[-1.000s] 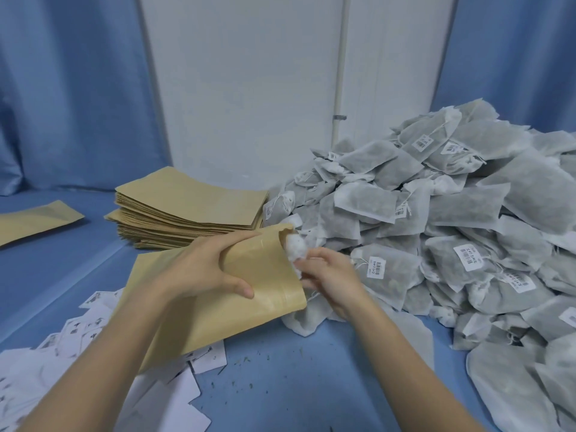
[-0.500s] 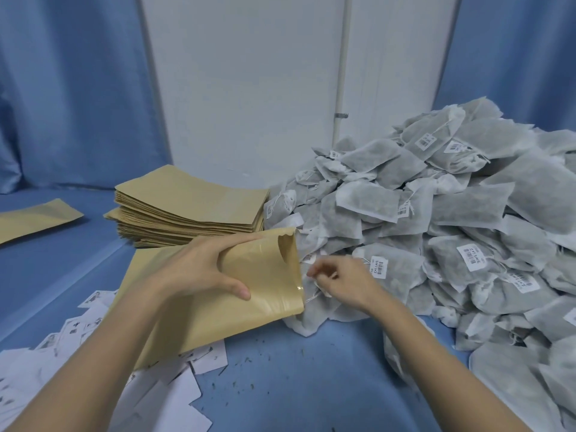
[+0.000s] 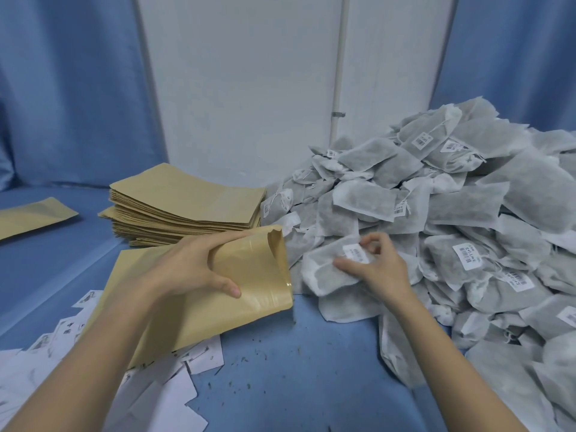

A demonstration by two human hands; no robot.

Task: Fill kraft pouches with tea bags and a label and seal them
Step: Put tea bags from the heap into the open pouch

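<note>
Head view: your right hand is back at the pile for the next tea bag

Head view, biggest first. Tea bag pile point(image 3: 467, 219) fills 3 o'clock, heaped against the wall. Stack of empty pouches point(image 3: 187, 204) sits at 11 o'clock, with one loose flat pouch point(image 3: 34, 215) at 9 o'clock. Label cards point(image 3: 156, 391) are scattered at 7 o'clock, partly under the pouch you are working.

Your kraft pouch point(image 3: 218, 300) lies near centre, mouth gaping toward 3 o'clock. Your left hand point(image 3: 187, 266) grips it near the mouth, fingers curled over the top edge, thumb pressing the front face, holding it open.

What changed: a second ago your right hand point(image 3: 374, 266) was at the pouch mouth pushing a bag in. It has since pulled away to the pile's near edge. Now it rests on a tea bag point(image 3: 327, 269) just beside the mouth, thumb laid on it, fingers curled at its paper tag, seemingly pinching; the bag isn't lifted.

Meaning: probably one bag went in and you're on the next. Filling isn't finished, no label visibly inside, seal not done. Keep the mouth propped so the next bag slides straight in.
</note>
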